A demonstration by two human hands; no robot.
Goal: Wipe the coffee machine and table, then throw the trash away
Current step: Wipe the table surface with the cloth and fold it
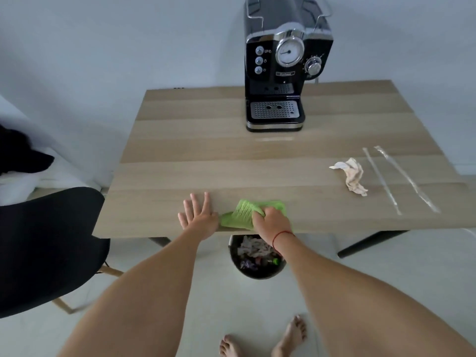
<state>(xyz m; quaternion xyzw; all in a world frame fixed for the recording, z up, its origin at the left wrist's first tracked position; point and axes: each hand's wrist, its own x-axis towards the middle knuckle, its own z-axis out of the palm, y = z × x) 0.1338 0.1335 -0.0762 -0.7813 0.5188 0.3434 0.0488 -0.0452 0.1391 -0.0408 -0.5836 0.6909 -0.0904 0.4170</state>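
Observation:
A green cloth (244,213) lies bunched at the front edge of the wooden table (206,150), and my right hand (273,219) is closed on it. Just to its left, my left hand (198,217) rests flat on the tabletop with the fingers spread. A black coffee machine (283,68) stands at the back of the table against the wall. On the right side lie a crumpled tissue (353,176) and two clear plastic straw wrappers (381,180) (409,180). A black trash bin (257,256) holding rubbish sits on the floor under the table's front edge.
A black chair (46,243) with wooden legs stands at the left, close to the table corner. White bedding with a dark item (20,153) on it lies at the far left. My bare feet (265,338) are on the pale floor below.

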